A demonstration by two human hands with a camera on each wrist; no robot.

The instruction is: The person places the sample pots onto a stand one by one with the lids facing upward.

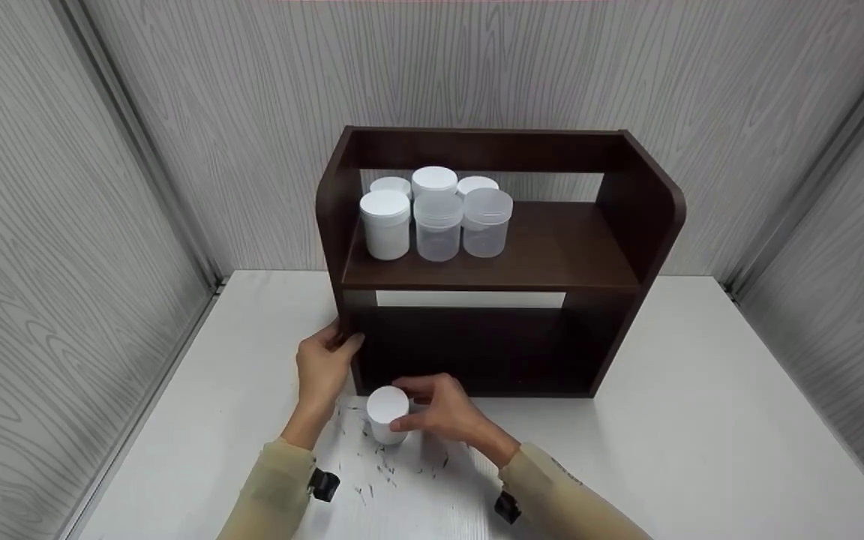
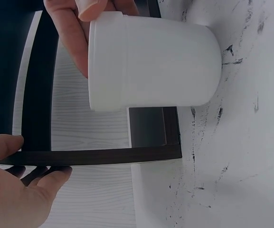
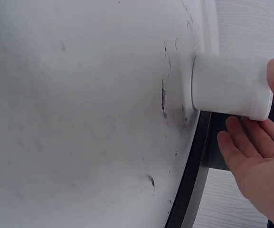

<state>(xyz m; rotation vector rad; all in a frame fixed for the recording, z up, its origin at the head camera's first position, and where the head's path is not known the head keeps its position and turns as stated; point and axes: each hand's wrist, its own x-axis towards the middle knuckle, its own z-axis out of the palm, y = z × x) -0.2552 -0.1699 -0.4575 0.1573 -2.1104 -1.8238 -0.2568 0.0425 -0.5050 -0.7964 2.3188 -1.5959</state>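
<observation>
A dark brown two-tier shelf (image 1: 567,244) stands on the white table. My left hand (image 1: 322,367) holds the lower part of its left side panel (image 2: 103,156), thumb on the inner face and fingers outside. In front of the shelf's lower left corner, my right hand (image 1: 447,411) pinches a white lidded jar (image 1: 387,406) near its lid, thumb on the near side and fingers behind. The jar is upright, its base right at the tabletop (image 3: 103,118). In the right wrist view the right fingers (image 3: 241,137) show beside the lid.
On the upper tier, at the left, a white jar (image 1: 386,232) and two translucent jars (image 1: 438,236) form a front row, with white-lidded jars (image 1: 434,178) behind. Dark scuff marks spot the table around the held jar. Grey wood-grain panels (image 1: 702,90) enclose the table at back and sides.
</observation>
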